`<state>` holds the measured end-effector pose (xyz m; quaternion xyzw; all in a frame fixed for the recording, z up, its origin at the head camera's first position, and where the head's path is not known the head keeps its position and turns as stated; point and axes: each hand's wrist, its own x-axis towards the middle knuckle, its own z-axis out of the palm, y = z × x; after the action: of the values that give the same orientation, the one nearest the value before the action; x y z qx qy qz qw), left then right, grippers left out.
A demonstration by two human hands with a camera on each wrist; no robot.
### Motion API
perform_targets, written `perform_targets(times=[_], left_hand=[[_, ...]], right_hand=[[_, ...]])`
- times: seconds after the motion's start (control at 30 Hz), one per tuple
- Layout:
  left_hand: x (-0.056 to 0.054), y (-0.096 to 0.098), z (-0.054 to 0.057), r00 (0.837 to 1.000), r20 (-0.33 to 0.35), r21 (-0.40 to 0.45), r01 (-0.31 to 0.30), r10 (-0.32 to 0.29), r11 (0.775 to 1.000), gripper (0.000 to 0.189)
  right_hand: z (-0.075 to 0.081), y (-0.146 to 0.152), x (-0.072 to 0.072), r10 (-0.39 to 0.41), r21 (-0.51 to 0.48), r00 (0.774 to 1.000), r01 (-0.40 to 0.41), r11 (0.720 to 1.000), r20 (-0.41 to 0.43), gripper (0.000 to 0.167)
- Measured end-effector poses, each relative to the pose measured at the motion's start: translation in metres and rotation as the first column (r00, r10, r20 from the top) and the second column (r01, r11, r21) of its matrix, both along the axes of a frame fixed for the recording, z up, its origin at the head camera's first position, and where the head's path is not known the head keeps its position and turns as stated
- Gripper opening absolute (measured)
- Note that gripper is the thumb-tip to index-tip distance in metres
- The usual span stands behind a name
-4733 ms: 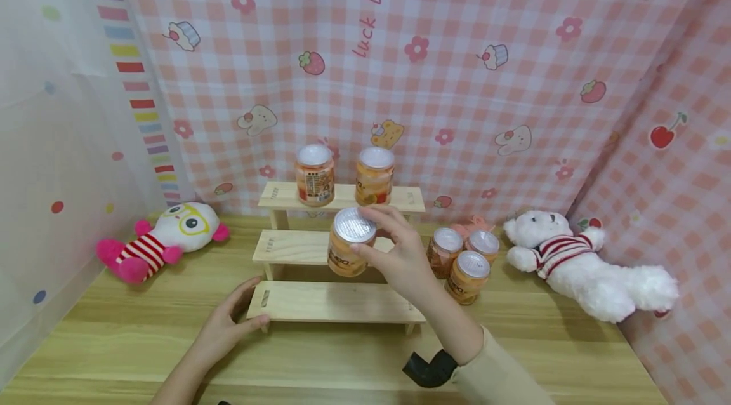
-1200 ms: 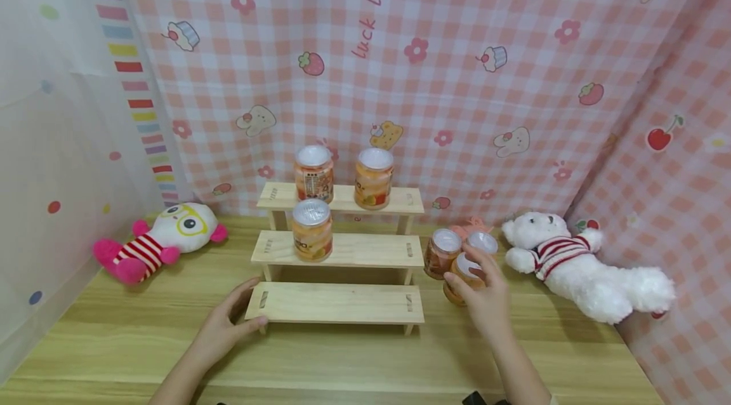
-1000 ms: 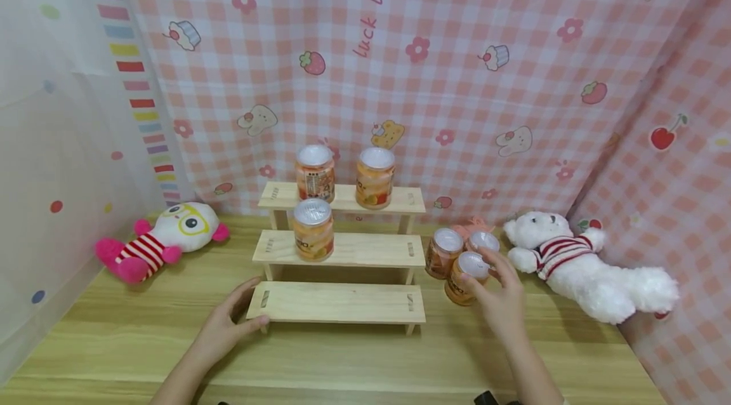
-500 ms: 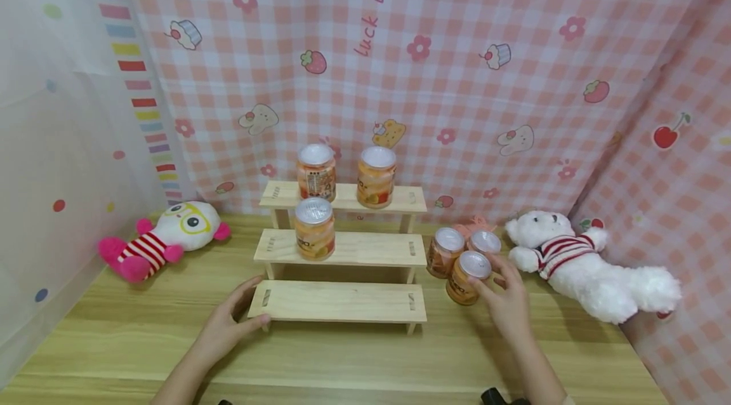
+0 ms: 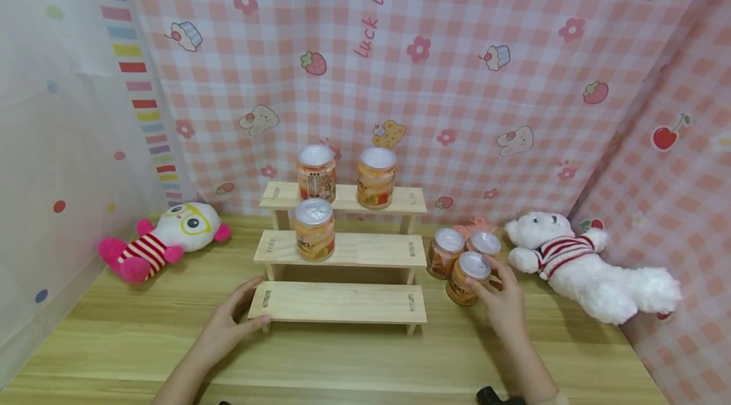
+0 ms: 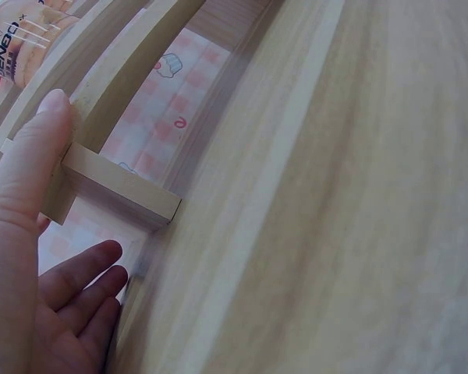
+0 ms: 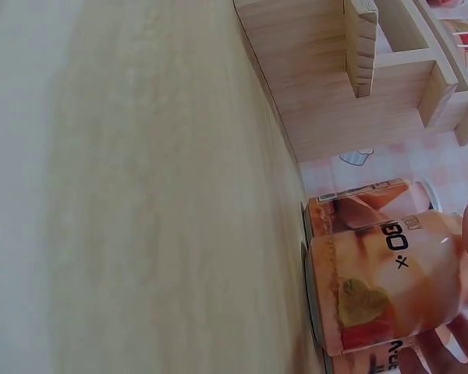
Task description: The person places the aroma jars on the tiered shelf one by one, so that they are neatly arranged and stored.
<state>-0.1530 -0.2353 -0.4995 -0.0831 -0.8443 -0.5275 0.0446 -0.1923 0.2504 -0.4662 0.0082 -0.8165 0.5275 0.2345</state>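
Fruit-labelled jar (image 5: 459,291) beside a three-tier wooden stand (image 5: 374,249).
Left hand (image 5: 230,318), fingers loose, touches the stand's lowest tier (image 5: 337,302); right hand (image 5: 503,303), well apart, seems to grip the jar.

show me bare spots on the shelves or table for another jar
Free: the bottom shelf, right of the left hand; the middle shelf, right of its jar; the tabletop before the bottom shelf. Crowded: three jars bunched between shelves and white teddy bear, right hand gripping the front jar.

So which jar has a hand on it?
The front jar of the three on the table. The right hand holds it; two jars stand behind it, and the other three are on wooden shelves.
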Motion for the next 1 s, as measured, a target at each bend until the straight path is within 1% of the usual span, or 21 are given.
perform_targets(times=[0.1,0.23,0.37,0.63,0.83,1.0], left_hand=[[0.000,0.000,0.000,1.000,0.007,-0.002,-0.001,0.001,1.000,0.075],[0.000,0.000,0.001,1.000,0.009,0.003,-0.001,0.001,1.000,0.075],[0.001,0.000,0.001,1.000,0.009,0.009,-0.002,0.002,1.000,0.075],[0.000,0.000,-0.001,1.000,0.014,0.018,0.001,-0.001,1.000,0.075],[0.000,0.000,0.000,1.000,0.010,0.019,0.001,-0.001,1.000,0.075],[0.000,0.000,0.000,1.000,0.006,0.033,0.009,-0.009,0.999,0.075]], right_hand=[[-0.001,-0.003,-0.002,-0.019,-0.021,0.999,0.019,1.000,-0.029,0.054],[-0.001,-0.008,-0.003,-0.043,-0.025,0.997,0.042,0.999,-0.070,0.051],[-0.002,-0.009,-0.004,-0.049,-0.027,0.992,0.046,0.999,-0.115,0.050],[-0.004,-0.010,0.000,-0.075,0.003,0.979,0.077,0.997,-0.191,0.046],[0.001,-0.011,0.006,-0.063,0.004,0.971,0.066,0.998,-0.233,0.046],[0.010,-0.012,0.012,-0.051,-0.004,0.972,0.051,0.999,-0.230,0.046]])
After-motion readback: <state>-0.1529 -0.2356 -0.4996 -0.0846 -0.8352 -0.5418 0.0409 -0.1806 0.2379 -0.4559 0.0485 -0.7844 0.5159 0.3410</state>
